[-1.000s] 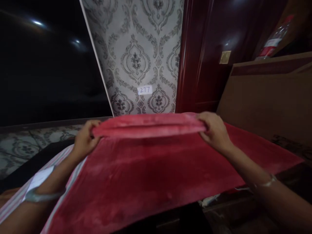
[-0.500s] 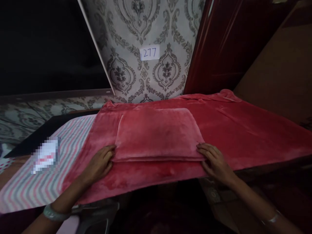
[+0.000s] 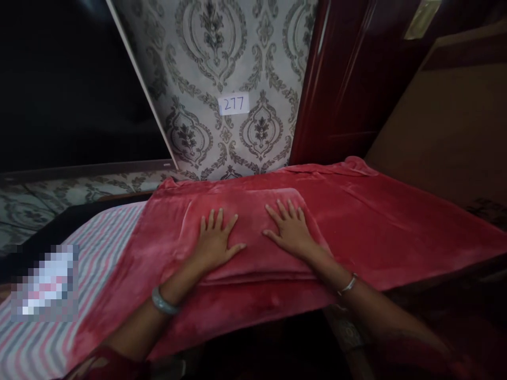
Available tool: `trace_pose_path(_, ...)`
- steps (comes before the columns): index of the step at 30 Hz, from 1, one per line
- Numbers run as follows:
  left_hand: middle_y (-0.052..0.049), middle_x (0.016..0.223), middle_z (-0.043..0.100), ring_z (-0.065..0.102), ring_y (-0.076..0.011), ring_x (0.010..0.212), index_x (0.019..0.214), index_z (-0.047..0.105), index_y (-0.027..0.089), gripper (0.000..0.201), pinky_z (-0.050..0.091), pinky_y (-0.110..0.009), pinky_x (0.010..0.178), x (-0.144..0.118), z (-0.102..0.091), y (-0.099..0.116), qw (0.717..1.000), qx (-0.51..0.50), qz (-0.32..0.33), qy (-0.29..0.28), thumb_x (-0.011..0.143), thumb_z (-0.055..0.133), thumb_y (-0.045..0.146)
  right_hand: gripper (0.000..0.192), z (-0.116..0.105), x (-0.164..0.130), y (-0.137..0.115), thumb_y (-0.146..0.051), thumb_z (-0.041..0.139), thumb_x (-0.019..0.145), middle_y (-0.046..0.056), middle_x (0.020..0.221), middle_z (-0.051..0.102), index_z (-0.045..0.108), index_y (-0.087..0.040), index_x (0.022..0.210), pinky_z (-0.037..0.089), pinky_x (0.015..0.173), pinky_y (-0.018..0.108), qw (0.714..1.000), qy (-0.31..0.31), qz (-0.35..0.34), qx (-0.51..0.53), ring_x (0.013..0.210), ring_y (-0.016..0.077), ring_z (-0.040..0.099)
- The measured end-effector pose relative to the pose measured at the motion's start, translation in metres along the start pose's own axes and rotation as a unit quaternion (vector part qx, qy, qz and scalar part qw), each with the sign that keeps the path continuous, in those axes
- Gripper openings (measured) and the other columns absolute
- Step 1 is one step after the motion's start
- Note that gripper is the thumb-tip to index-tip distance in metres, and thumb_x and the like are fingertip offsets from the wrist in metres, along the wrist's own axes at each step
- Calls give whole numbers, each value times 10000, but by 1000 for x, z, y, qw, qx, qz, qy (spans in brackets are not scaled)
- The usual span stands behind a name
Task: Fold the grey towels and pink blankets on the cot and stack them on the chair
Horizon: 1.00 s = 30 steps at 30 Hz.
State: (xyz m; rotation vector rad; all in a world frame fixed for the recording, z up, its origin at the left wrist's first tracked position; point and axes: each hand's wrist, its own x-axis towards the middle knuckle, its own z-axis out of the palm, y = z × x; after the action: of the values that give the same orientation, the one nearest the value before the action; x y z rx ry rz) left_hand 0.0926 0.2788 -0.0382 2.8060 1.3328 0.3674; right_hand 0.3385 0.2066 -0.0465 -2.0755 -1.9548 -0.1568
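Under both palms: folded red plush fleece cloth (image 3: 253,232) atop spread red blanket (image 3: 396,227). Left hand (image 3: 216,243) & right hand (image 3: 289,235) flat, fingers splayed, apart, gripping nothing. Looks soft, light, floppy; best lifted at side edges.

The flat thing on the striped cloth (image 3: 99,248) is just a pixelated blur (image 3: 45,282) (no clue what it is). Both hands cover part of the folded red cloth (image 3: 253,248), and the red blanket (image 3: 396,232) hides the table under it.
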Motion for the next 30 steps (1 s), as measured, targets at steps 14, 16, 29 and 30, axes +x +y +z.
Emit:
trace_pose_path(14, -171, 1681, 220, 111, -466, 1543, 1560, 400, 324, 903, 130, -710, 1193, -14, 33, -9, 998, 7, -20, -58, 788, 615, 740, 740, 34, -15, 3, -677, 498, 930, 122, 1635, 334, 422, -297, 1561, 197, 1167, 678, 1000, -22, 9, -11, 1513, 430, 209)
trace_pose_path(16, -165, 1684, 215, 105, -455, 1547, 1560, 399, 315, 876, 141, -700, 1198, -15, 28, -4, 998, 18, -24, -59, 812, 616, 714, 741, 36, -15, 3, -672, 500, 932, 128, 1641, 318, 419, -293, 1564, 210, 1170, 663, 999, -33, 14, -22, 1514, 426, 212)
trace_pose_path(29, -165, 1469, 571, 527, -326, 1363, 1421, 595, 211, 566, 409, -468, 1137, -3, -29, -28, 997, 3, -4, -73, 945, 485, 497, 615, -10, 8, 24, -433, 451, 1000, 126, 1553, 470, 401, -212, 1572, 340, 1165, 486, 997, -67, 5, 24, 1443, 307, 410)
trace_pose_path(30, -172, 1422, 608, 564, -307, 1322, 1378, 625, 180, 525, 416, -447, 1129, 10, -39, -31, 998, -2, -12, -69, 971, 431, 448, 595, -18, 18, 25, -414, 421, 1011, 130, 1534, 494, 409, -199, 1566, 342, 1164, 479, 998, -48, 13, 32, 1432, 295, 426)
